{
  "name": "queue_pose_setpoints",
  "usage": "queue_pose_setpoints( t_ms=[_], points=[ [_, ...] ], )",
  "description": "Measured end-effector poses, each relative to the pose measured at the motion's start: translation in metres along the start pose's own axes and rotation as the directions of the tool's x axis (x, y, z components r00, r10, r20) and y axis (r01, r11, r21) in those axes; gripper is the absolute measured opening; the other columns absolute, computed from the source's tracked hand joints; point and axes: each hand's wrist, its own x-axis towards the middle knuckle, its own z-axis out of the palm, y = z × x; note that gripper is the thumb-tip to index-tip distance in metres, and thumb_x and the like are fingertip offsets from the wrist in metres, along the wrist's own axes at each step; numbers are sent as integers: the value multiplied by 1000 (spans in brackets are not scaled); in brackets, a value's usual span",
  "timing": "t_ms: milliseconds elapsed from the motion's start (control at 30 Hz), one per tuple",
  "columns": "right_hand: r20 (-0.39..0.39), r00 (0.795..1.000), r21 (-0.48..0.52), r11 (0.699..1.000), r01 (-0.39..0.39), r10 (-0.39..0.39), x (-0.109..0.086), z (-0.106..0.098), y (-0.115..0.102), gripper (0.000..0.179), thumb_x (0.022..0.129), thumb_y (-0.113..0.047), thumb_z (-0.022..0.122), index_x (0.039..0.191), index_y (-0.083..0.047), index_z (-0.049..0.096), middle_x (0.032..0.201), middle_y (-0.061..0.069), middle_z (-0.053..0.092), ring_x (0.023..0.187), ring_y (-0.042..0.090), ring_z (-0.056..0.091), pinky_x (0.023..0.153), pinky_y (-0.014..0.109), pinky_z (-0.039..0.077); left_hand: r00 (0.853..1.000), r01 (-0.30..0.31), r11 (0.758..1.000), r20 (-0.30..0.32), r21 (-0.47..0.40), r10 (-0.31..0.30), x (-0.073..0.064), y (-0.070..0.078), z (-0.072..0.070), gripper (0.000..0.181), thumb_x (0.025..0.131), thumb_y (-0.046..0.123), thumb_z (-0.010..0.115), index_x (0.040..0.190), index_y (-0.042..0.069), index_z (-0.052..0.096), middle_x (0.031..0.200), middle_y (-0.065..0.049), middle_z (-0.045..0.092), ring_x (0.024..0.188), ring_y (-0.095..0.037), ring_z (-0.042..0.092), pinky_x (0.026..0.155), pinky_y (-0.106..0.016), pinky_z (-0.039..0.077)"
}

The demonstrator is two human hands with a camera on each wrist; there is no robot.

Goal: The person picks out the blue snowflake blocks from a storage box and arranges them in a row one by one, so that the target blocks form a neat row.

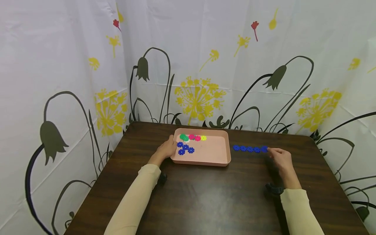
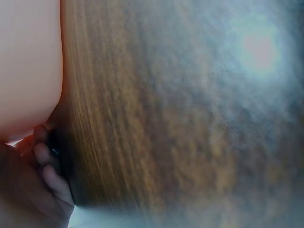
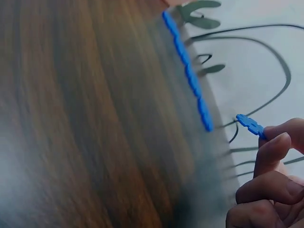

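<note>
Pinches a flat blue flower-shaped disc in the right fingers, with thumb and index nearly meeting and the rest curled. Has a straight row of matching blue discs on the dark wood-grain surface, just left of those fingers. Grips a shallow pink rectangular tray by its left edge with curled left fingers. Shows blue, green, pink, white and yellow pieces inside, right of these fingers.

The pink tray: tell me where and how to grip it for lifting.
Grip the pink tray by its raised short walls, one hand per side. The left hand is on the left wall; I'd bring the right hand in near the front right corner, since the blue row begins close beside the right wall.
</note>
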Motion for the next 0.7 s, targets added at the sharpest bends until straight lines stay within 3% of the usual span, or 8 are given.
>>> queue_pose_setpoints(
  t_ms=[100, 200, 367, 467, 700],
  points=[
    [-7, 1000, -6, 1000, -28, 28, 5, -1, 6, 37, 105, -38, 69, 110, -1, 73, 71, -13, 59, 60, 6, 47, 54, 26, 42, 1000, 10, 1000, 12, -2, -10, -10, 5, -3, 59, 114, 42, 29, 162, 8, 23, 150, -22, 54, 125, -36, 58, 118, -61, 43],
    [9, 998, 33, 997, -63, 63, 10, -4, 11, 31, 105, -35, 68, 100, -5, 73, 68, -12, 57, 55, 5, 42, 51, 26, 39, 1000, 5, 1000, 5, 0, -5, -18, 10, -5, 59, 114, 41, 30, 162, 7, 24, 149, -23, 55, 122, -36, 58, 117, -61, 44],
    [97, 988, 52, 990, -130, 124, 19, -11, 13, 28, 107, -36, 65, 95, -12, 73, 67, -12, 60, 49, 4, 37, 50, 26, 37, 1000, 9, 1000, -7, 2, -9, -29, 17, -7, 56, 114, 39, 31, 159, 7, 27, 141, -20, 58, 115, -34, 59, 113, -58, 47],
    [150, 980, 19, 991, -133, 129, 28, -16, 10, 26, 109, -35, 63, 98, -14, 74, 69, -13, 62, 48, 3, 36, 50, 25, 36, 1000, 2, 1000, -6, -13, -2, -25, 16, -7, 56, 114, 39, 32, 159, 6, 27, 137, -21, 59, 112, -35, 59, 108, -58, 49],
    [211, 966, -40, 989, -144, 149, 41, -19, 3, 26, 108, -32, 64, 90, -16, 75, 67, -15, 64, 48, 2, 37, 50, 24, 35, 1000, 17, 998, -12, -58, -17, -5, 4, -1, 59, 114, 42, 29, 162, 9, 24, 144, -21, 55, 117, -35, 58, 115, -61, 44]
  ],
)
